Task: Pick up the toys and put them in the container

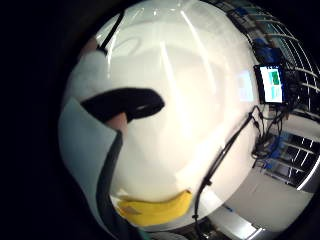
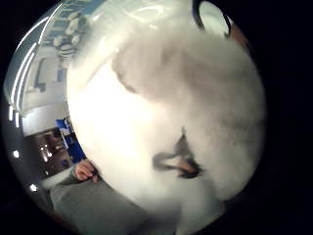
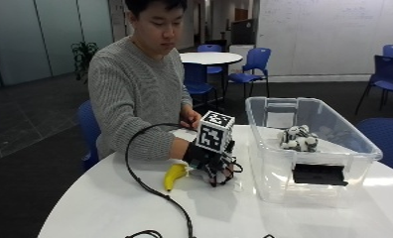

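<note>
Person seated at round white worktop (image 3: 104, 208), gloved right hand (image 3: 206, 161) down on the surface just left of the clear plastic container (image 3: 315, 163). Grip is clamped on a soft white plush toy (image 2: 195, 98): fuzzy white w/ dark markings, fills most of the thumb-side palm view, and a white furry edge (image 1: 87, 75) shows by a black-gloved finger (image 1: 125, 102) in the little-finger view. From outside the toy is mostly hidden under the hand, so can't say if it's lifted or on the worktop. Yellow banana toy (image 3: 174, 176) lies on the worktop just beside the hand, on its side away from the container; also seen at (image 1: 155, 207). Container already holds a black-and-white plush (image 3: 299, 139) near the back, plus a black flat patch (image 3: 318, 174) at its front wall. Black cable (image 3: 150, 191) snakes across the worktop from wrist to near edge. Bare left hand (image 3: 190, 119) rests behind the gloved one. Blue chairs (image 3: 249, 64) and another round table (image 3: 210, 58) behind.
</note>
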Motion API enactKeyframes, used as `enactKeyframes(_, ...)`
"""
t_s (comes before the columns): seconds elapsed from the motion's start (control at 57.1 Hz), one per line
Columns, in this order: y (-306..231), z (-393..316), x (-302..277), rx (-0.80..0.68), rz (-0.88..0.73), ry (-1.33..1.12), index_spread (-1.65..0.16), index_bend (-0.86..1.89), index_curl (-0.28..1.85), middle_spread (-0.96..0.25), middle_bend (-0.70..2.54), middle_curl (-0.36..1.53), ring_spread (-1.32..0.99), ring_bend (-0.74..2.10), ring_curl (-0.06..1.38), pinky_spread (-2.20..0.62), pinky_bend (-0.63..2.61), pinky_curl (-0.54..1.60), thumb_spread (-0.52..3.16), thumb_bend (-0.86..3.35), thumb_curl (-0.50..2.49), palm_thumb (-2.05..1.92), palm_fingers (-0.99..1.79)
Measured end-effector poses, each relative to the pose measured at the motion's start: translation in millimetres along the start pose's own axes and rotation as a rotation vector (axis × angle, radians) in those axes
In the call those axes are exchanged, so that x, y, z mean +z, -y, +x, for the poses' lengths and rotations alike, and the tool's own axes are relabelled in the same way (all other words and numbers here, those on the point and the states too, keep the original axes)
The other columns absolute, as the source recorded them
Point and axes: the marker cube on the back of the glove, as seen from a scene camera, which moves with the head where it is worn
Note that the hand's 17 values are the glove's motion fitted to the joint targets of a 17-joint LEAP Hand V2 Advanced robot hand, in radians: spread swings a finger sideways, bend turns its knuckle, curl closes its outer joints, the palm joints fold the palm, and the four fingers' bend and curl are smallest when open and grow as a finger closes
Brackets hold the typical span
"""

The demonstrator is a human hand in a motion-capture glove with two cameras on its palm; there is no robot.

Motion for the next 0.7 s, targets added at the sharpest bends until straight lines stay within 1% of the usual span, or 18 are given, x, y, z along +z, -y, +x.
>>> enactKeyframes(0.018,1,0,0,-0.005,0.006,0.004,-0.40,0.38,0.53,-0.28,0.31,0.48,-0.36,0.62,0.31,-0.29,1.04,0.32,1.20,0.19,0.48,0.45,0.82)
enactKeyframes(0.14,6,-2,-1,-0.017,0.027,0.019,-0.38,0.50,0.64,-0.34,0.43,0.57,-0.46,0.65,0.36,-0.36,0.97,0.34,1.05,0.22,0.58,0.58,0.90)
enactKeyframes(0.298,8,-3,-2,-0.009,0.044,0.047,-0.34,0.59,0.78,-0.38,0.59,0.69,-0.55,0.68,0.41,-0.39,0.96,0.37,0.88,0.21,0.68,0.63,0.92)
enactKeyframes(0.368,6,-4,-13,-0.012,0.056,0.058,-0.33,0.61,0.83,-0.39,0.63,0.74,-0.57,0.70,0.44,-0.40,0.97,0.39,0.82,0.21,0.72,0.64,0.90)
enactKeyframes(0.438,4,-2,-51,-0.008,0.133,0.035,-0.31,0.62,0.88,-0.39,0.65,0.78,-0.59,0.72,0.46,-0.40,0.99,0.40,0.77,0.20,0.76,0.64,0.87)
enactKeyframes(0.508,0,1,-102,-0.022,0.224,0.025,-0.30,0.64,0.92,-0.40,0.67,0.82,-0.61,0.73,0.48,-0.40,1.00,0.41,0.73,0.19,0.79,0.64,0.85)
enactKeyframes(0.595,-8,-1,-175,-0.073,0.323,0.059,-0.29,0.67,0.96,-0.40,0.68,0.86,-0.62,0.74,0.51,-0.41,1.00,0.42,0.68,0.17,0.83,0.63,0.85)
enactKeyframes(0.7,-5,7,-231,-0.051,0.386,0.038,-0.27,0.68,1.01,-0.40,0.69,0.90,-0.62,0.76,0.54,-0.41,1.02,0.43,0.63,0.16,0.87,0.62,0.84)
